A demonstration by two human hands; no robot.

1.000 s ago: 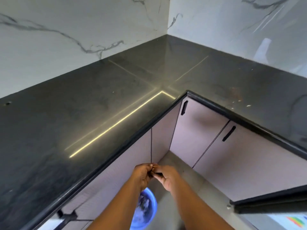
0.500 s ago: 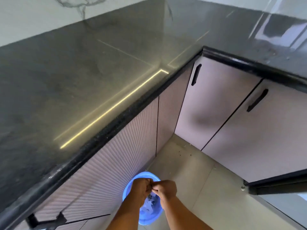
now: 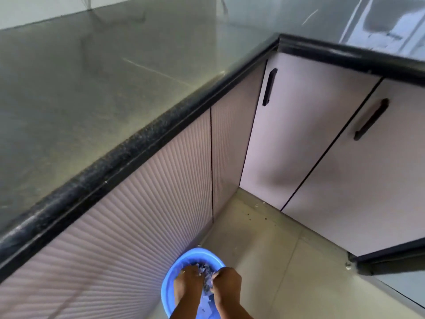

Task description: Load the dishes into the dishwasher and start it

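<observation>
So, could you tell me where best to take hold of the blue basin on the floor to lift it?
Grip the blue basin by its rolled rim, at the far arc, coming from above. That arc is bare and seems to offer a lip; both hands and some scraps fill the middle.

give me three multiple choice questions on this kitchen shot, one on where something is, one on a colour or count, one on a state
1. Where is the basin?
A. on the counter
B. on the floor by the ribbed cabinet
C. inside a cabinet

2. How many black handles show on the smooth cabinet doors?
A. two
B. four
C. none

3. What state are those two doors in?
A. both wide open
B. one off its hinges
C. both closed

Answers:
1 B, the blue basin sits on the floor against the ribbed cabinet, with both hands, left and right, in it.
2 A, one handle on the left door and another handle on the right door.
3 C, both doors lie flush under the counter.
</observation>
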